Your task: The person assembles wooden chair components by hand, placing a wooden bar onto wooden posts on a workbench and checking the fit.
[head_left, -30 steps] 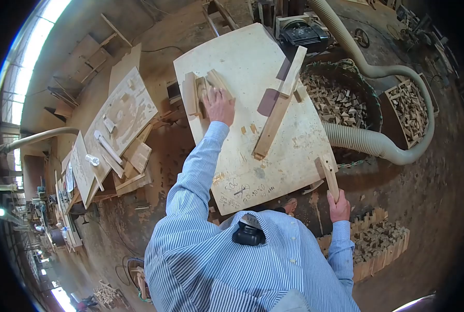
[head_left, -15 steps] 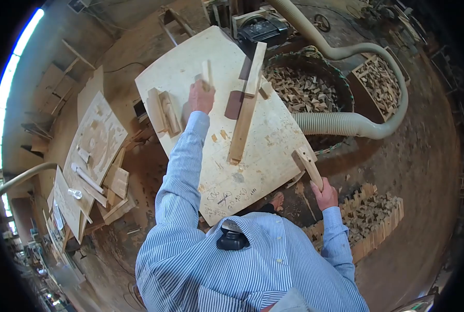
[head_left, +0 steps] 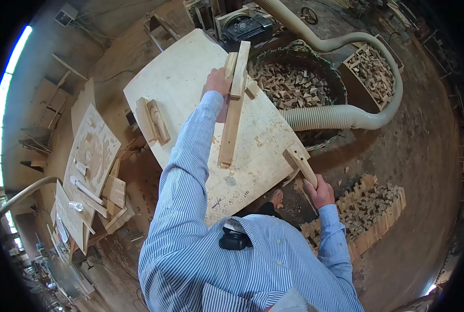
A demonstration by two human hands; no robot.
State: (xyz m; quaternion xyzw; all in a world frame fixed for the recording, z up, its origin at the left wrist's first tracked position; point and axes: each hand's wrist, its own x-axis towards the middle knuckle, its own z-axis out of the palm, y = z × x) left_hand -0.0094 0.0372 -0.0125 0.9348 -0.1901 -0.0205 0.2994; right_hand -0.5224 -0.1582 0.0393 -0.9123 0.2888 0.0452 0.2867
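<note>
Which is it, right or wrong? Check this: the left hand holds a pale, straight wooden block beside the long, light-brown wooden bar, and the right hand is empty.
Wrong about the right hand: the head view shows its fingers gripping a pale wooden stick with dark holes. The left hand does hold the pale, straight wooden block beside the long, light-brown wooden bar.

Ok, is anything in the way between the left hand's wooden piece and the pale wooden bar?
Nothing visible: the wooden piece in the left hand lies alongside the pale wooden bar; whether they touch is unclear.
</note>
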